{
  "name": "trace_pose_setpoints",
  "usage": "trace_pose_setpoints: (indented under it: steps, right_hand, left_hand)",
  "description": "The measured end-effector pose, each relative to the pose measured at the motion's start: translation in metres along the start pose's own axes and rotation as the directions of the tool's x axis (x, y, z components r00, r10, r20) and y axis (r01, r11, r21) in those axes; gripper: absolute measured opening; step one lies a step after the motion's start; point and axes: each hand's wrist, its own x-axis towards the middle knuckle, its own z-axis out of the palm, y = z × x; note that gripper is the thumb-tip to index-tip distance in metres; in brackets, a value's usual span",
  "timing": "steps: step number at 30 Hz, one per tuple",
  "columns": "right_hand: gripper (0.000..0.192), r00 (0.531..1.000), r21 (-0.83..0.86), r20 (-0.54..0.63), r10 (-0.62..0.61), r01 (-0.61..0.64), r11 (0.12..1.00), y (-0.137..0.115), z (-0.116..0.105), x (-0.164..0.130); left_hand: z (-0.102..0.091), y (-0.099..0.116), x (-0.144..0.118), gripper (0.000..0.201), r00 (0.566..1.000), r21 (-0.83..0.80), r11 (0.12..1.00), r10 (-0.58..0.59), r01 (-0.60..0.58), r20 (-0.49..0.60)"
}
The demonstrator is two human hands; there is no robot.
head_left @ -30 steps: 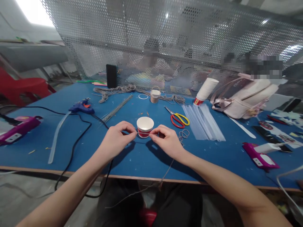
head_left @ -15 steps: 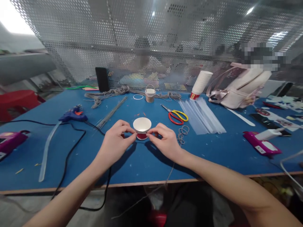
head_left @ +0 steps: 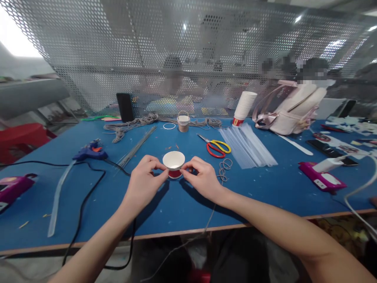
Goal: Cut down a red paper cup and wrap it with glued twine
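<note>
1. White paper cup (head_left: 173, 158) w/ a red lower band stood upright on the blue desk (head_left: 176, 212), directly betw. both hands; prob. set there so it carried its own weight & left fingers free.
2. L hand (head_left: 150, 175) pinched a thin grey string (head_left: 174, 169) betw. thumb & forefinger; R hand (head_left: 202, 177) pinched it likewise, close by. Short span ran across the cup's front, presumably gripped both sides to keep it taut. Touching cup or just in front: couldn't tell.
3. Loose string coils (head_left: 224, 169) lay beside R hand, likely slack kept near.
4. Scissors (head_left: 218, 147) lay past the coils, handles turned toward the person, prob. for easy reach. Clear strips (head_left: 249, 147) were fanned just right of them.
5. Glue gun (head_left: 91, 152) lay off left, well apart from the cup, maybe to keep its cord (head_left: 88, 192) out of the way.
6. Writing: stacked cups (head_left: 245, 106) leaned at the back; lowest had a red label (head_left: 238, 122) w/ a yellowish mark, too small to read. Front cup's red band: no legible text, partly hidden by fingers. No brand readable on gun or R-side power strip (head_left: 319, 179).
</note>
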Motion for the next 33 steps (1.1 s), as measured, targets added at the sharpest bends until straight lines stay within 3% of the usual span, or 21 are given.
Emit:
trace_pose_setpoints:
  steps: [27, 33]
  right_hand:
    - [0.009, 1.000, 0.017, -0.017, 0.010, -0.010, 1.000, 0.0005, -0.0006, 0.0031]
    - [0.008, 1.000, 0.020, -0.024, 0.014, -0.014, 1.000, 0.0015, -0.0004, 0.0033]
  left_hand:
    - [0.0031, -0.0008, 0.0049, 0.003, 0.997, 0.054, 0.996, 0.073, -0.072, -0.009]
    - [0.0013, -0.0008, 0.0071, 0.020, 0.992, 0.072, 0.989, 0.126, -0.127, 0.019]
